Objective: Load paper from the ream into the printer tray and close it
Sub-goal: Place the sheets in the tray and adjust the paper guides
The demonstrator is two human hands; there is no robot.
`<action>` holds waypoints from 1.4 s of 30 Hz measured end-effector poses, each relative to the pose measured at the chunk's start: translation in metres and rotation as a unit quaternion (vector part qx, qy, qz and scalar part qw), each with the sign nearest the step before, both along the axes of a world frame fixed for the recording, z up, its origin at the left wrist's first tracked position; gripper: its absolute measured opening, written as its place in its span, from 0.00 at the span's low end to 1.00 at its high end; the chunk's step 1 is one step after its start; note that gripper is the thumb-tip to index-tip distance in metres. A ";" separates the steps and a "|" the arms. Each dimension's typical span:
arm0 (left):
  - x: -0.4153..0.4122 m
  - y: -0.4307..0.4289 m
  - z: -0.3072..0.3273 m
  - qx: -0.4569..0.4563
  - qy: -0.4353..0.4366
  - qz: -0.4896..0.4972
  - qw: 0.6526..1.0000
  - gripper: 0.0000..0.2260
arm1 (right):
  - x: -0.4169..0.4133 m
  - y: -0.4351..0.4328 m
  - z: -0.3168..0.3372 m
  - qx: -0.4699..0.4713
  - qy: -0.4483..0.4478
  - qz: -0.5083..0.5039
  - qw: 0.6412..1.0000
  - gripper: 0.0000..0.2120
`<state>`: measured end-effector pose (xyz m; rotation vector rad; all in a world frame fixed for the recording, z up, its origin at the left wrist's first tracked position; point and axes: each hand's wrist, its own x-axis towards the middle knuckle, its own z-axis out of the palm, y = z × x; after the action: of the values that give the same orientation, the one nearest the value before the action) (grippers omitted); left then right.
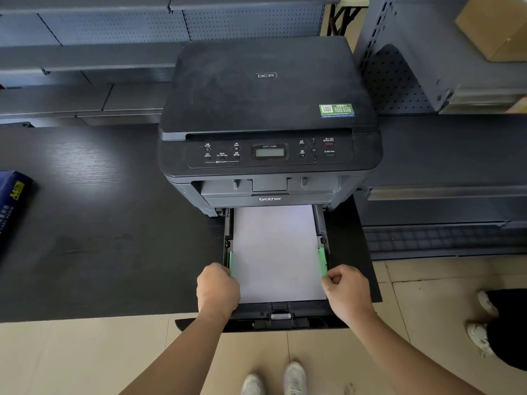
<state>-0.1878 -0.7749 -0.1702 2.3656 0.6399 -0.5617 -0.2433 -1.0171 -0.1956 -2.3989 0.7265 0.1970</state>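
A dark grey printer [269,115] stands on a black table. Its paper tray [291,316] is pulled out toward me over the table's front edge. A stack of white paper [275,252] lies flat in the tray between two green side guides. My left hand [218,289] is closed on the left green guide [230,262]. On the opposite side, my right hand [346,292] pinches the right green guide [323,260]. The blue paper ream [11,203] lies at the table's far left edge, partly cut off by the frame.
The black table [108,238] spreads to the left of the printer. Grey metal shelving [445,81] stands behind and to the right, with a cardboard box [496,27] on it. Another person's shoes [484,323] are on the tiled floor at right; my own shoes [273,379] show below.
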 end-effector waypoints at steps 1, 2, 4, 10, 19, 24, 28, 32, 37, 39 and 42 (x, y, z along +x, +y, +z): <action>0.000 0.000 0.000 0.004 0.000 -0.004 1.000 0.13 | -0.001 0.000 0.000 -0.002 -0.002 0.002 1.000 0.04; -0.001 0.001 0.000 0.008 -0.002 -0.009 1.000 0.14 | -0.001 0.000 0.000 -0.004 -0.004 0.004 1.000 0.03; -0.003 0.001 -0.001 0.016 -0.008 -0.014 1.000 0.16 | -0.002 0.001 0.000 -0.007 -0.007 0.005 1.000 0.03; -0.007 0.001 -0.002 0.035 -0.029 -0.005 0.999 0.14 | -0.001 0.001 0.001 -0.008 -0.008 0.001 1.000 0.03; -0.019 0.008 0.024 -0.013 -0.064 -0.007 0.998 0.14 | -0.015 -0.006 0.030 -0.012 -0.017 0.018 1.000 0.16; -0.047 0.053 0.040 -0.022 -0.141 -0.018 0.990 0.28 | -0.052 -0.035 0.063 0.071 -0.042 0.052 0.995 0.33; -0.092 0.087 0.029 -0.067 -0.130 0.037 0.989 0.40 | -0.093 -0.049 0.058 0.122 0.025 0.034 0.992 0.50; -0.121 0.092 0.007 -0.098 -0.086 0.051 0.990 0.50 | -0.114 -0.038 0.035 0.187 0.022 -0.031 0.982 0.54; -0.121 0.078 -0.009 -0.138 -0.096 0.074 0.983 0.41 | -0.116 -0.024 0.013 0.197 -0.009 -0.095 0.976 0.30; -0.119 0.076 -0.012 -0.151 -0.104 0.111 0.977 0.35 | -0.114 -0.021 0.010 0.193 -0.022 -0.099 0.976 0.24; -0.116 0.072 -0.008 -0.152 -0.105 0.152 0.971 0.32 | -0.111 -0.015 0.013 0.185 -0.045 -0.098 0.977 0.23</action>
<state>-0.3035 -0.7025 -0.1782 1.9600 0.7423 -0.2475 -0.3545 -1.0323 -0.1825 -1.9590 0.8005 0.1284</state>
